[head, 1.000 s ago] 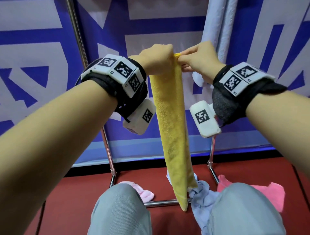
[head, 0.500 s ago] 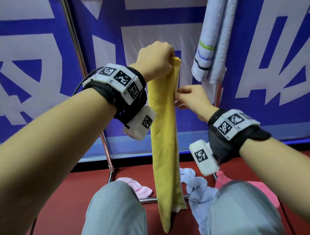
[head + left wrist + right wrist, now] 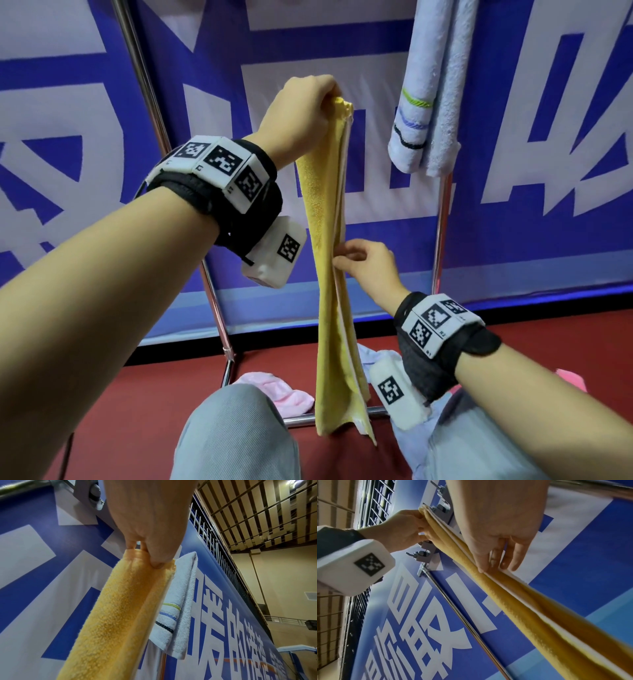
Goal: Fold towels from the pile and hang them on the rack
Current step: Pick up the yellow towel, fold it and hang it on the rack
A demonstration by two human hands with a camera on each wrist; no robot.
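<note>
A yellow towel [image 3: 330, 308], folded into a long narrow strip, hangs straight down in front of me. My left hand [image 3: 318, 102] grips its top end up high, thumb pressed on the fold [image 3: 154, 563]. My right hand [image 3: 344, 260] is about halfway down the strip and pinches its right edges between thumb and fingers [image 3: 488, 565]. A white striped towel [image 3: 424, 102] hangs on the rack at the upper right. The rack's left post [image 3: 147, 89] and right post [image 3: 442, 226] stand behind the yellow towel.
On the red floor by the rack's bottom bar [image 3: 301, 419] lie a pink towel [image 3: 274, 392], a light blue towel [image 3: 375, 353] and another pink one [image 3: 570, 377]. My knees [image 3: 236, 438] are at the bottom. A blue and white banner [image 3: 513, 240] stands behind.
My right hand has slid down the towel's edge from the top, beside the left hand, to about mid-length. The left hand keeps hold of the top end.
</note>
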